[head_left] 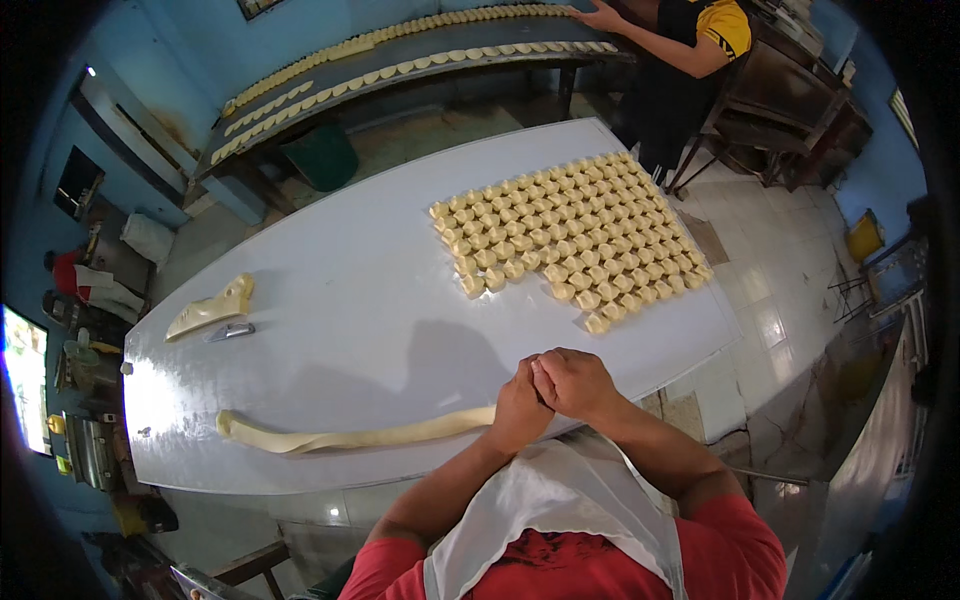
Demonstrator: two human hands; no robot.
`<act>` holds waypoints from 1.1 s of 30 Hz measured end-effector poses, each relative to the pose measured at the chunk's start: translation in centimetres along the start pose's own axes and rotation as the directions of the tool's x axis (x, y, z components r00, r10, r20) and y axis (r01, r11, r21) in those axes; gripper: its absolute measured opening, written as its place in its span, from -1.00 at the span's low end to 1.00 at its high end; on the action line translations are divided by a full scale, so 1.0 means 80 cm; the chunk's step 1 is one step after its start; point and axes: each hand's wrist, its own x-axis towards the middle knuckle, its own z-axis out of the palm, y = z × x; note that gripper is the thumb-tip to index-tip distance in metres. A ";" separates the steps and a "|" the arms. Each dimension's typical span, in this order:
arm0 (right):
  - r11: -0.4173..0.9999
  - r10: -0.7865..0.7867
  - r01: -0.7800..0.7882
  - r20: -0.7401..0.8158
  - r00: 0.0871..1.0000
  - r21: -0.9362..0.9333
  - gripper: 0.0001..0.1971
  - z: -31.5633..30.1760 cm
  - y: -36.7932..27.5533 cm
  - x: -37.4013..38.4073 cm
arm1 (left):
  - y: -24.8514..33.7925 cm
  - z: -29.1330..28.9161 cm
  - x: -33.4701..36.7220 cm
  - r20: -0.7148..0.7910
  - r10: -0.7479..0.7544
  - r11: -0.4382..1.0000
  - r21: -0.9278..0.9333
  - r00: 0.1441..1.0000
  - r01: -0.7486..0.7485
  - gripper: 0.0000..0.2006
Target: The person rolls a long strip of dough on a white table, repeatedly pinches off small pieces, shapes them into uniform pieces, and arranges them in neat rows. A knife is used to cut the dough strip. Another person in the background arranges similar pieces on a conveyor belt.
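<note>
A long pale dough rope (350, 437) lies along the near side of the white table, slightly twisted, and its right end runs into my left hand (520, 408). That hand is closed around the rope. Pressed against it at the knuckles is my right hand (573, 382), also closed; its fingers hide whatever is between them. Beyond my hands, rows of small dough pieces (590, 230) cover the right part of the tabletop, with an uneven near edge. Toward the left end sit a larger lump of dough (212, 307) and, beside it, a metal-bladed dough scraper (232, 332).
The white table (340, 300) curves in front of me. Along the back wall, a dark bench (400, 62) bears more rows of dough pieces, with a green bin (322, 157) below. A co-worker (690, 60) stands at its right end; another person (85, 280) is far left.
</note>
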 end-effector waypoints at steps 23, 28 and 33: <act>0.863 0.314 -0.184 0.214 0.925 -0.471 -0.71 0.064 0.185 -0.011 | 0.012 -0.057 -0.011 0.264 -0.058 0.997 0.058 0.963 0.044 -0.80; 0.926 0.246 -0.177 0.176 0.953 -0.333 -0.72 0.048 0.168 0.003 | 0.003 -0.053 -0.017 0.299 -0.097 0.995 0.049 0.949 0.086 -0.78; 0.911 0.287 -0.164 0.298 0.910 -0.378 -0.68 0.052 0.183 -0.003 | -0.018 -0.039 -0.027 0.335 0.003 0.994 0.099 0.942 -0.038 -0.81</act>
